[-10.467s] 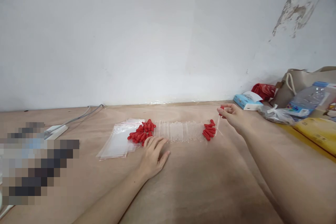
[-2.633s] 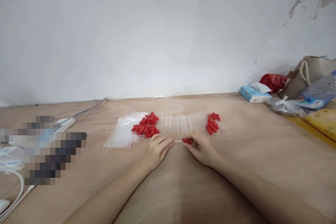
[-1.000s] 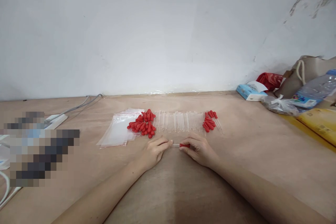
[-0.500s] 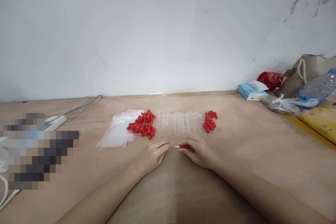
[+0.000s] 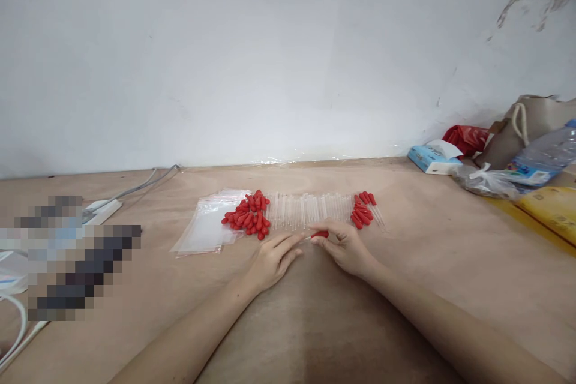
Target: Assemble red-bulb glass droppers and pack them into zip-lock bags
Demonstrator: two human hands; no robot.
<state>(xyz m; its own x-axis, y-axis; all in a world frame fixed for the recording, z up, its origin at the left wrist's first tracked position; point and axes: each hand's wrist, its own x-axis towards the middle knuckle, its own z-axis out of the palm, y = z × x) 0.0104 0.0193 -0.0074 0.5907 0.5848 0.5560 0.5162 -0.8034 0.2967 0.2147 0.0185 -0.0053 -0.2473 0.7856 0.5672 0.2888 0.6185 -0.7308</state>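
Observation:
My right hand (image 5: 344, 246) pinches a dropper by its red rubber bulb (image 5: 320, 234), its thin clear tube pointing left. My left hand (image 5: 274, 258) is open, thumb apart and fingers stretched toward the tube; whether its fingertips touch the tube I cannot tell. Just beyond my hands lies a row of clear dropper tubes (image 5: 299, 209). A heap of loose red rubber bulbs (image 5: 245, 216) is left of the row, partly over clear zip bags (image 5: 202, 225). Right of the row lie several droppers with red bulbs (image 5: 361, 215).
A white power strip (image 5: 104, 211) with a grey cable and a blurred-out area are at the left. At the right stand a blue tissue pack (image 5: 434, 160), a knotted plastic bag (image 5: 483, 181), a plastic bottle (image 5: 546, 153) and a yellow package (image 5: 551, 213). A wall rises behind.
My right hand has moved slightly away from me with the dropper. My left hand's pinch on the tube has opened, its thumb now apart from the fingers. The view has shifted slightly.

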